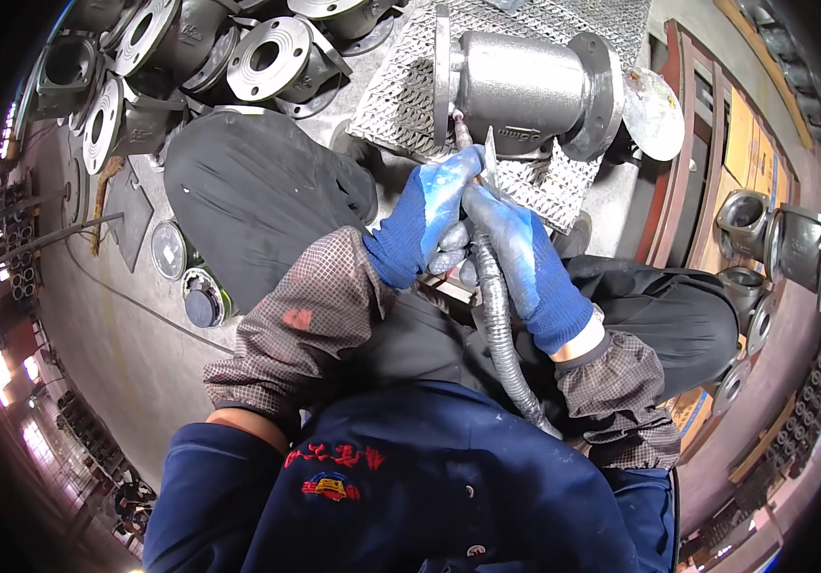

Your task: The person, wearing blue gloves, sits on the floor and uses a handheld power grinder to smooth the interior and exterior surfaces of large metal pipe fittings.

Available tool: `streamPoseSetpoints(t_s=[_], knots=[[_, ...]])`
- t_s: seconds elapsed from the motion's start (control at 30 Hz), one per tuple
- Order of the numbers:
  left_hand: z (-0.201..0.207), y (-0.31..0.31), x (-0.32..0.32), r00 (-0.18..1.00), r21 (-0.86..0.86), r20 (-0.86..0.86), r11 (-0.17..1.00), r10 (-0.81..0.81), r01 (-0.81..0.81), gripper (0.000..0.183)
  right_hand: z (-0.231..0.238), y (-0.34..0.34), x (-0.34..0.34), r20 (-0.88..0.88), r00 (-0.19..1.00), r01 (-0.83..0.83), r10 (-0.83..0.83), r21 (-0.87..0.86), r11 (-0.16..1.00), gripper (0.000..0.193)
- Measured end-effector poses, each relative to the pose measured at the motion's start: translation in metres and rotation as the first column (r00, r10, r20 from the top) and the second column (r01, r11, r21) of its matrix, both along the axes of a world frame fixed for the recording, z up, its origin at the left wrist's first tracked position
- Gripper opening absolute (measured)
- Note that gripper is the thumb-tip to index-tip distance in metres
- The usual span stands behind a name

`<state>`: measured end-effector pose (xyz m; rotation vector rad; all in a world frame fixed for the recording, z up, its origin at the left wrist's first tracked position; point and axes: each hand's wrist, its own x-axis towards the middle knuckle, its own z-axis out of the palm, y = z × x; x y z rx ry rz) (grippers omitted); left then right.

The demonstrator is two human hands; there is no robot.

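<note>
A person's blue-gloved left hand and right hand are closed side by side around a slim tool, its grey ribbed hose trailing down toward the body. The tip points at the left flange of a grey flanged casting, lying sideways on a patterned metal plate beyond the hands. Similar castings crowd the upper left

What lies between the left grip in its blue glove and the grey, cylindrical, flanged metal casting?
In the head view, a slim reddish-brown rod-shaped tool tip points from the left grip toward the casting; whether it touches is unclear.
</note>
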<state>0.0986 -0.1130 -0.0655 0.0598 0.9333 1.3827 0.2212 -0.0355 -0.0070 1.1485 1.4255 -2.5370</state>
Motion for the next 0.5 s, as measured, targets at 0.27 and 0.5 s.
streamPoseSetpoints(t_s=[0.27, 0.5], knots=[[0.018, 0.011, 0.012, 0.963, -0.110, -0.262, 0.990, 0.061, -0.093, 0.033, -0.004, 0.020, 0.003, 0.059, 0.997, -0.041, 0.054, -0.213, 0.976, 0.029], [0.014, 0.016, 0.024, 0.976, -0.032, -0.205, 0.996, 0.074, -0.082, 0.039, -0.014, 0.037, 0.014, 0.016, 0.991, -0.130, 0.134, -0.157, 0.979, 0.031]])
